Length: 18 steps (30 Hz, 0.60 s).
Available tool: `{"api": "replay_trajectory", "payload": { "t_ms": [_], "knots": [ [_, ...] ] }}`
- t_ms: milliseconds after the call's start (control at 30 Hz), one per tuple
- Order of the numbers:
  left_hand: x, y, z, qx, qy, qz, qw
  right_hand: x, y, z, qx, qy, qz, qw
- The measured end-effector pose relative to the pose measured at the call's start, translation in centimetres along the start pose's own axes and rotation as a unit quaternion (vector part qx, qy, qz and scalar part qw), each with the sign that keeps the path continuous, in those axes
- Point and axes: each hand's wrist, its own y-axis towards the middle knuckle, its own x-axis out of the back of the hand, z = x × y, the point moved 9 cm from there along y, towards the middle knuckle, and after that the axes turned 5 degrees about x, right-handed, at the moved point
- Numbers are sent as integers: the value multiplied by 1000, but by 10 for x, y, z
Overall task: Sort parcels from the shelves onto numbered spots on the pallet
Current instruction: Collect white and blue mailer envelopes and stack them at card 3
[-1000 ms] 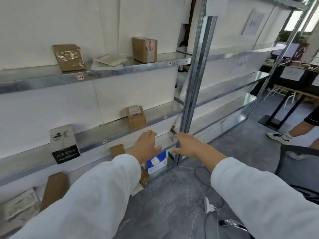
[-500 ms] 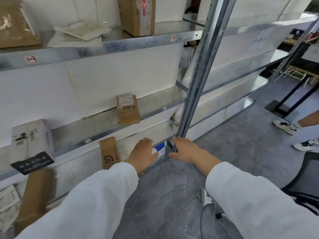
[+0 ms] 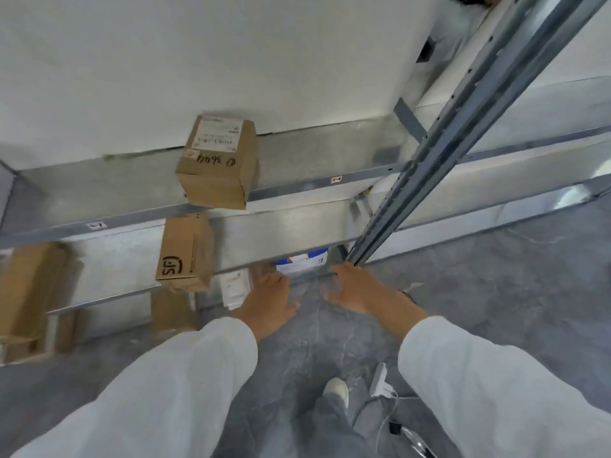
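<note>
- On the lowest shelf, right by the foot of the metal post, a blue and white parcel is seen. Only its front edge shows, and the rest is hidden under the shelf above.
- The left hand is held out low toward the left side of the parcel. Its fingers are straight and loose, and nothing is gripped. It cannot be told if the tips touch the parcel.
- The right hand is held out at the right side of the parcel, at the foot of the post. Its fingers are spread wide, the thumb is stuck out, and nothing is held.
- Both arms are covered by white sleeves.
- A small white parcel is seen just to the left of the left hand, low down.
- A brown box marked "SF" is stood one shelf up, and it pokes out over the front edge.
- One more shelf up, a brown box with a white label and black writing is seen, also poking over the edge.
- More brown boxes are seen far to the left, but they are blurred.
- On the grey floor, a white plug strip with wires is seen between the arms, near a white shoe.
</note>
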Motion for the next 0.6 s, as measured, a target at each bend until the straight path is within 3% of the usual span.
{"api": "replay_trajectory", "payload": {
  "t_ms": [233,467,600],
  "knots": [
    [-93,91,22,72,-4,24,997,-52,96,-101,5,-14,64,998],
    [-213,171,80,119,23,64,991,-164,192,-176,-50,40,107,992],
    [-267,234,111,108,54,57,991,-209,259,-193,-55,119,74,989]
  ]
}}
